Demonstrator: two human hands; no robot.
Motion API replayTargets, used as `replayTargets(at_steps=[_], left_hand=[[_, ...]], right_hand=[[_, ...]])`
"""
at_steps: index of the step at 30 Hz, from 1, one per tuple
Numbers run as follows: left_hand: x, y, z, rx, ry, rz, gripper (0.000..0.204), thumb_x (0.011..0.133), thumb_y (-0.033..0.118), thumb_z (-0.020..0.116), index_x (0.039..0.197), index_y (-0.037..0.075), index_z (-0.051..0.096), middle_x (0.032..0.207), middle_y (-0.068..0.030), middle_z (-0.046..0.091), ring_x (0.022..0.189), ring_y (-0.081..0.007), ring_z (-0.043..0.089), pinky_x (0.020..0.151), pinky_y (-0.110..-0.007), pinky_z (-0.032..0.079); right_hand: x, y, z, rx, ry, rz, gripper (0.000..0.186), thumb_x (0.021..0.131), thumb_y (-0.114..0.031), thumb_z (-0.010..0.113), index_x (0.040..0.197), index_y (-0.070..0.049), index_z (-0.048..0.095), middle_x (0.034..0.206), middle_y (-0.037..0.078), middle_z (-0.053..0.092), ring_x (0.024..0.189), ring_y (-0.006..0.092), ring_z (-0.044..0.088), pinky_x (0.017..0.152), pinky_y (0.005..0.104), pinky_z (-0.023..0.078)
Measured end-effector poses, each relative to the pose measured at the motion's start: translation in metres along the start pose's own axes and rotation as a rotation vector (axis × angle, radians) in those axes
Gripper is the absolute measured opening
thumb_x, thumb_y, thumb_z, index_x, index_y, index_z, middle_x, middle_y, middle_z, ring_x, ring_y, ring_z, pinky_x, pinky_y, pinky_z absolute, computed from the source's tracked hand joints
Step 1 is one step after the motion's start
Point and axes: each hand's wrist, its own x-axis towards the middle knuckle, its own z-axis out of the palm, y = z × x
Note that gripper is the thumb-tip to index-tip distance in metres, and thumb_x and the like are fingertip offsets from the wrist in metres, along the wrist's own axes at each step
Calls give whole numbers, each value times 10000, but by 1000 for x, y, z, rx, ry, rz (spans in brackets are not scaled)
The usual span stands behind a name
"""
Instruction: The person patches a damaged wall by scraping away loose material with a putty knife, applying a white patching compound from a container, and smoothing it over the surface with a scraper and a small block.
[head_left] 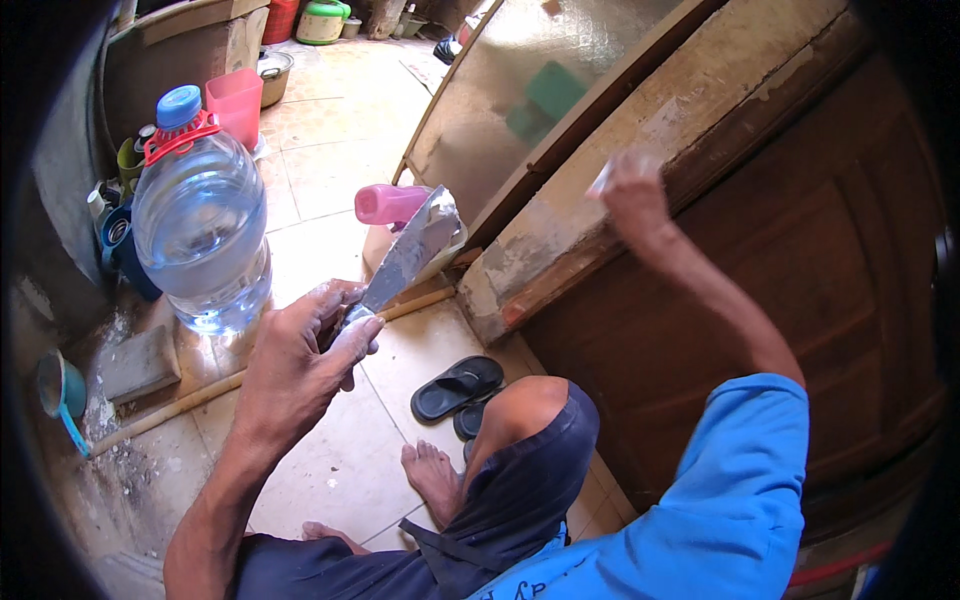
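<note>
Nearest me, a bent knee (525, 415) rises over the tiled floor (320, 490), with 2 black slippers (458, 388) beside it. I have the left hand (305, 350) grasping a scraper (410, 250) low down, its smeared blade angled up and away, in front of a pink bottle (385, 205). My right hand (635, 195) is raised by the door frame (560, 240), fingers curled; it blurs, so I cannot tell whether it grasps anything. Leftward stands a large water bottle (205, 235) with a blue cap; beyond it, a pink container (235, 108), then a pot (275, 80).
</note>
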Motion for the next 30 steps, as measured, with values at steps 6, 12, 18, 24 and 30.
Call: replayTargets(at_steps=[6,12,18,24,30], left_hand=[[-7,-3,-11,18,56,45,245,945,135,634,1115,-41,619,706,-44,629,554,-60,537,486,-231,439],[-1,-1,-1,-9,42,-19,275,942,146,643,1135,-48,619,742,-43,635,568,-59,530,496,-220,434],[-6,-7,-11,34,45,-22,338,956,157,638,1209,-52,556,775,-59,641,577,-64,525,488,-206,418],[-17,-25,-15,147,-7,-163,286,965,171,614,1146,-40,545,821,-80,636,609,-78,545,499,-218,427],[-38,-86,-24,337,-27,-169,231,959,175,570,1081,-22,577,763,-103,569,685,-175,548,651,-340,463]], right_hand=[[17,18,-66,208,-93,48,285,723,-139,649,1000,-75,674,909,94,586,906,278,597,726,446,432],[36,112,-18,-125,81,96,93,769,-135,640,819,-157,715,892,40,613,868,223,608,713,400,474],[-43,-121,-68,1019,-825,-380,229,774,-67,574,947,-97,721,992,186,661,941,375,630,731,477,504],[-145,-286,-106,2522,-1257,152,264,865,-153,704,1061,17,658,961,40,697,865,103,622,855,282,493],[-121,-309,-164,3388,-1023,995,352,900,-113,650,1202,39,556,1031,95,681,917,184,680,848,324,547]])
